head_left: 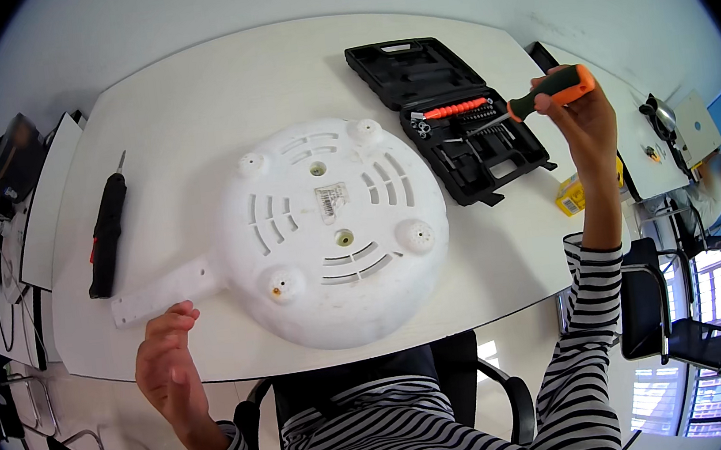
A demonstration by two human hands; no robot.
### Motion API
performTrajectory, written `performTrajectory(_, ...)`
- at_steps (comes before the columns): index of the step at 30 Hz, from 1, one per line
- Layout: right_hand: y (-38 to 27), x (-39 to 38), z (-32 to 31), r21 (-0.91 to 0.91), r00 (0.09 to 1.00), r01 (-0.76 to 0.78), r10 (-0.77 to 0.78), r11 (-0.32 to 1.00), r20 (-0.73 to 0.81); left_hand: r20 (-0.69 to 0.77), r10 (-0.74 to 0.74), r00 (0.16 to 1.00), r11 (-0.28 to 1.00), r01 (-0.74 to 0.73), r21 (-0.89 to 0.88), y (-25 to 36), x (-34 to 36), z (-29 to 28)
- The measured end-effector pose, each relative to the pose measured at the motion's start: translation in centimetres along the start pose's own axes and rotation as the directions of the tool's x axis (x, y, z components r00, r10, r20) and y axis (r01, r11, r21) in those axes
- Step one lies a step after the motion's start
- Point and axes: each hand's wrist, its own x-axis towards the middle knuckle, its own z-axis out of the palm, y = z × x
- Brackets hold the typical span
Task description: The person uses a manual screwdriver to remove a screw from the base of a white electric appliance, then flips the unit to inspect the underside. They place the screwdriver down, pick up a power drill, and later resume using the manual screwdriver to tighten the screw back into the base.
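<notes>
- White tabletop (187, 111) fills my view, with chairs below its near edge and another desk off to the right.
- Far left on it lies a black electric screwdriver (107, 236), tip pointing away, well apart from both hands.
- My left hand (171, 371) hovers just off the near edge, fingers loosely curled and holding nothing, close to the white handle (164, 292) of the appliance.
- At centre sits the upturned white appliance base (335, 232), round, with vents, feet and screw holes facing up.
- Behind it to the right, a black bit case (456, 125) lies open.
- My right hand (584, 115) is raised above the table's right end, gripping an orange-and-black screwdriver (542, 98), shaft pointing left toward the case.
- I judge it best to pin the handle first, then seat the tip squarely in a screw before turning.
</notes>
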Motion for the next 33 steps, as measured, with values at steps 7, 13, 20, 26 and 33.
performTrajectory(7,-0.3,0.5,0.5,-0.104,0.998,-0.003,0.010,0.995,0.065,-0.007,-0.021,1.000,1.000,0.021,0.006,0.1,-0.3,-0.6)
performTrajectory(13,-0.1,0.3,0.4,-0.124,0.998,-0.007,0.015,0.992,0.069,-0.008,-0.012,1.000,1.000,0.012,0.003,0.0,-0.2,-0.4)
performTrajectory(20,-2.9,-0.1,0.3,0.004,0.977,0.147,-0.145,0.989,-0.155,0.003,0.004,1.000,0.995,-0.004,0.101,0.5,0.6,0.0)
performTrajectory(26,-7.6,1.4,3.6,0.118,0.944,0.326,-0.329,0.938,0.007,0.056,0.049,0.997,0.978,-0.059,0.200,1.6,2.6,1.0)
performTrajectory(33,-9.4,2.6,10.1,0.215,0.912,0.222,-0.280,0.951,0.299,0.081,0.037,0.996,0.982,-0.051,0.183,2.4,2.9,1.2)
